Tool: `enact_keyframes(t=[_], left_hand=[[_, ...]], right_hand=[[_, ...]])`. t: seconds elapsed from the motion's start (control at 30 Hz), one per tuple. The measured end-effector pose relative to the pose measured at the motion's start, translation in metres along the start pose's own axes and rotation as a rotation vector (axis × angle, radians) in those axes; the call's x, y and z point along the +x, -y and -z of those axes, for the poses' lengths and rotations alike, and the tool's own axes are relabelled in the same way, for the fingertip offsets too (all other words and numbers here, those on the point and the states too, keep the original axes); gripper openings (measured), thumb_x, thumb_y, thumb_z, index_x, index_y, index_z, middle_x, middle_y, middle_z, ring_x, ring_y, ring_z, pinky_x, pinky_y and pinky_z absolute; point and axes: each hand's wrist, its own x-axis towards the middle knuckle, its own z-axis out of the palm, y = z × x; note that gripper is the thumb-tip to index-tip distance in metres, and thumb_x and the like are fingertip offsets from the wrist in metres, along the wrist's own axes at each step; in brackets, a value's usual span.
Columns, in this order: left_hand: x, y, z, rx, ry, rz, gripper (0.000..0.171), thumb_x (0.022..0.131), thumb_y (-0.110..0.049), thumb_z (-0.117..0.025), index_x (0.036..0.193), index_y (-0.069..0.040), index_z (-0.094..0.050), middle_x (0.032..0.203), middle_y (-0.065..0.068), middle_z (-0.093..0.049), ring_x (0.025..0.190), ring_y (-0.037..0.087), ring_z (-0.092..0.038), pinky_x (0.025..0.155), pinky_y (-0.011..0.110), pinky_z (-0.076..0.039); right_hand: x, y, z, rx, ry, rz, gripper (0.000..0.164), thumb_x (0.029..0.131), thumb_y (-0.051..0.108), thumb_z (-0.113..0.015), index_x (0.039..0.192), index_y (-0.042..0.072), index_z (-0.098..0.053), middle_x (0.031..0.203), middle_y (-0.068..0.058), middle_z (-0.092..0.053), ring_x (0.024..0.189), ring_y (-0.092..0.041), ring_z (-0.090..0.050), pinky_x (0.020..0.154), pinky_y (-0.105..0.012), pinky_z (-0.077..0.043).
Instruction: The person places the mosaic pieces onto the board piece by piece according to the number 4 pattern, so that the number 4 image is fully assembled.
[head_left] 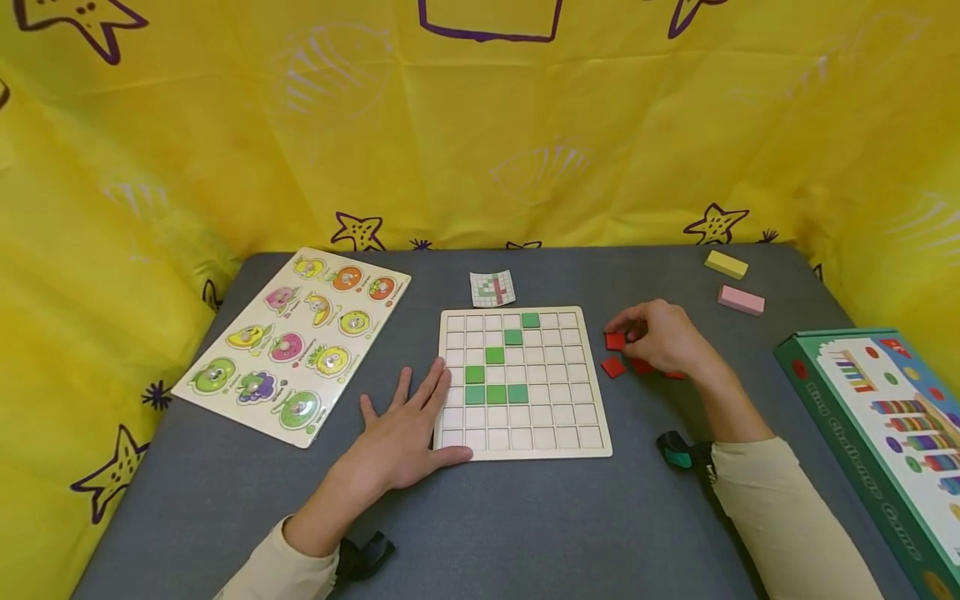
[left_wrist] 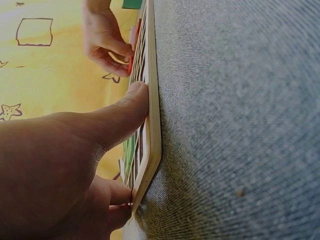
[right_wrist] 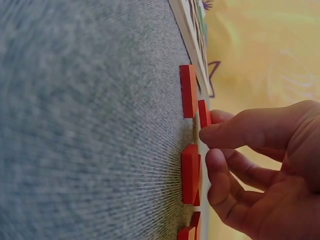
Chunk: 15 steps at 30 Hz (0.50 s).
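Note:
A pale gridded board (head_left: pixel 555 454) lies on the table, with several green square tiles (head_left: pixel 497 394) set in its cells. My left hand (head_left: pixel 401 437) spreads its fingers along the board's left edge. Its thumb (left_wrist: pixel 120 115) presses on the near rim in the left wrist view. Right of the board, my right hand (head_left: pixel 660 337) pinches a red square tile (head_left: pixel 615 342) between thumb and forefinger, low over the table. Another red tile (head_left: pixel 612 367) lies just in front of it. More red tiles (right_wrist: pixel 190 175) lie under and beside the palm, partly hidden in the head view.
A small pattern card (head_left: pixel 492 289) lies behind the board. At the left is a fruit picture board (head_left: pixel 288 346). Yellow (head_left: pixel 726 264) and pink (head_left: pixel 741 300) blocks sit at the back right, near a green game box (head_left: pixel 862 467). A yellow cloth (head_left: pixel 480 125) hangs behind the table.

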Motion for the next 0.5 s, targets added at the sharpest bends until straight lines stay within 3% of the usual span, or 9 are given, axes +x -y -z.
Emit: enact_keyframes(t=[0.5], left_hand=[[-0.003, 0.001, -0.002, -0.011, 0.013, 0.018, 0.109, 0.090, -0.067, -0.070, 0.169, -0.018, -0.013, 0.177, -0.004, 0.002, 0.161, 0.044, 0.000, 0.105, 0.092, -0.004]], right_hand=[[-0.001, 0.012, -0.003, 0.057, -0.009, -0.003, 0.030, 0.083, 0.001, -0.075, 0.111, 0.009, -0.082, 0.091, -0.007, -0.076, 0.083, -0.023, -0.066, 0.071, -0.033, -0.051]])
